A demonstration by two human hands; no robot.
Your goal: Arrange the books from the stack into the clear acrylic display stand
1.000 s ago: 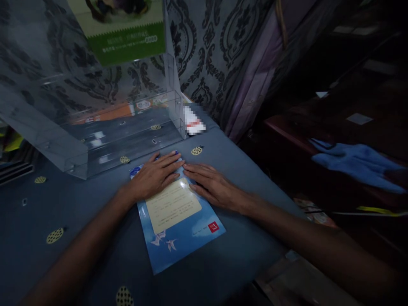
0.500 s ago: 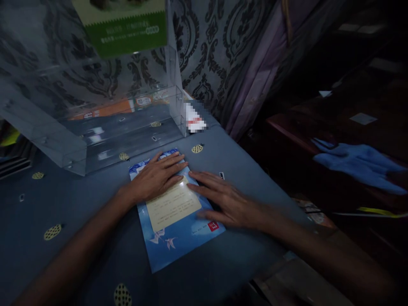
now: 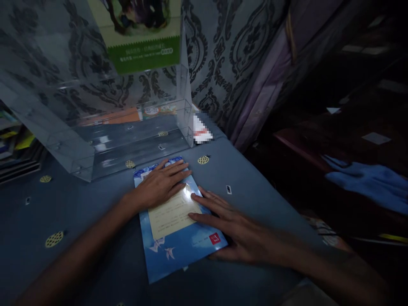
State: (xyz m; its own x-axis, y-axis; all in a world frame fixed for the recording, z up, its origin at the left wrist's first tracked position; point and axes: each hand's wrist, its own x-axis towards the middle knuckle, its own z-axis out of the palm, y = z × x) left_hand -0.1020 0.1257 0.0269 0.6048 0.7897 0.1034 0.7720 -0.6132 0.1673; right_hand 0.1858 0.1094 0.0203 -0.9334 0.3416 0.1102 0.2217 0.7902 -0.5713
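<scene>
A blue book with a cream text panel, white birds and a small red logo lies on the blue-grey tablecloth. My left hand rests flat across its upper part, fingers stretched toward the right edge. Over the right edge reaches my right hand, its fingers spread. Two of its fingers lie on the panel, while its lowest digit is beside the lower right corner. Whether that digit goes under the book cannot be made out.
Behind the book stands a clear acrylic rack, with a green-banded book in its upper part. Stacked books are at the far left. A patterned curtain hangs behind. Beyond the table's right edge lies a blue cloth-like item.
My right hand has moved down along the book's right edge, its fingers more spread. My left hand stays flat on the cover. The whole view has shifted slightly.
</scene>
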